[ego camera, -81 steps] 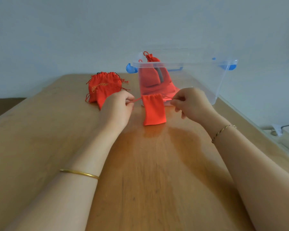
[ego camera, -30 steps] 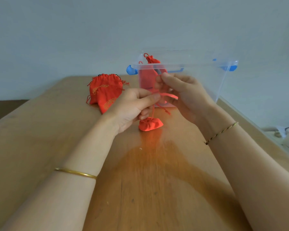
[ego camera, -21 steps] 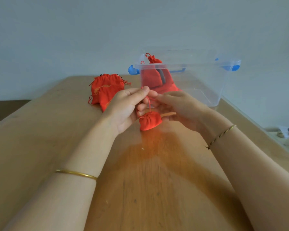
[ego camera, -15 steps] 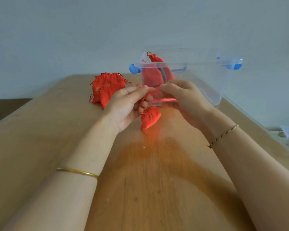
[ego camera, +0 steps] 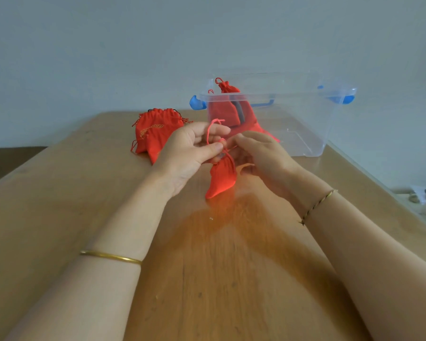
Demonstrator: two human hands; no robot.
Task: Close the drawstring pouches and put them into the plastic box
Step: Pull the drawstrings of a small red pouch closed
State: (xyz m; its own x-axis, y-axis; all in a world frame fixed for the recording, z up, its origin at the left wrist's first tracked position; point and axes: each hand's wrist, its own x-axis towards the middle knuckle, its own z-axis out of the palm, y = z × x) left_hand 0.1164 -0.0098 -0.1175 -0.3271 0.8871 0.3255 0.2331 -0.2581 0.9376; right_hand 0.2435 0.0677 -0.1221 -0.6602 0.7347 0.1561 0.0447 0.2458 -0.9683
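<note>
1. Left hand (ego camera: 190, 156): thumb and forefinger pinch the pouch (ego camera: 221, 175) at its gathered neck. The other fingers lie loosely extended behind it.
2. Right hand (ego camera: 263, 156): fingers curl in at the same neck from the right, closed on a strand of the cord (ego camera: 207, 135). The fingertips almost meet the left ones.
3. Cord: one loop stands up over the left fingers. A loose end hangs under the right palm.
4. Pouch: red, mouth drawn tight. It hangs tilted from the pinch, with the tip pointing near-left. The tip is down at the table (ego camera: 207, 279); can't tell if it touches. It sits mid-table, just near of the box (ego camera: 305, 124).
5. Box: clear, open-topped, with blue latches (ego camera: 195, 103), on the far side of the table, right of centre.
6. Boxed pouches (ego camera: 228, 107): red and closed, in the left part of the box. One stands upright with its neck above the rim.
7. Pile (ego camera: 158, 130): red pouches with gold print, lying on the table far-left of the hands and just left of the box.
8. Wrists: gold bangle (ego camera: 111, 257) on the left forearm, thread bracelet (ego camera: 317, 205) on the right wrist.
</note>
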